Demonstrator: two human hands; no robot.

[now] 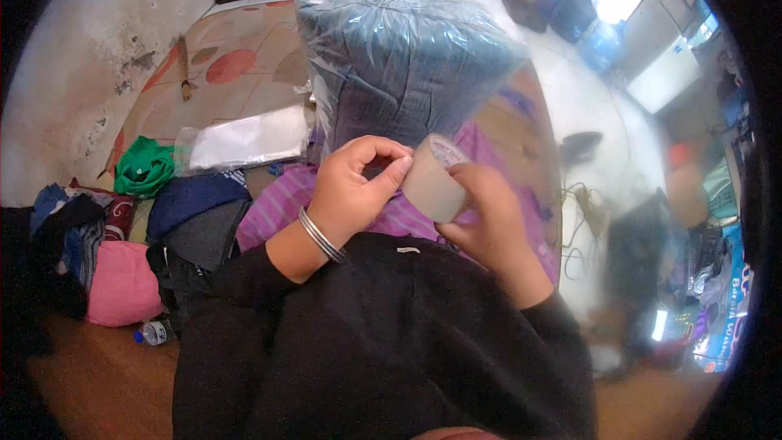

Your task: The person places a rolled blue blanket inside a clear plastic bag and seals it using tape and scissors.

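My right hand (pixel 495 216) grips a wide roll of tan packing tape (pixel 432 187), thumb and fingers closed round its right side. Against the roll's left edge, my left hand (pixel 356 186) is closed in a pinch, thumb against forefinger. Whether a loose tape end lies in that pinch is too small to tell. Just beyond both hands stands a tall bundle of folded dark blue-grey cloth (pixel 391 90) inside a clear plastic bag (pixel 407 0), gathered in creases near its top. A purple striped cloth (pixel 277 205) spreads under and around the bundle.
To the left lie flat clear plastic bags (pixel 248 138), a green cloth (pixel 145 167), folded dark clothes (pixel 199 216), a pink cloth (pixel 125 283) and a small bottle (pixel 155 332). A patterned mat (pixel 252 85) covers the floor. Blue water jugs (pixel 603 45) stand far right.
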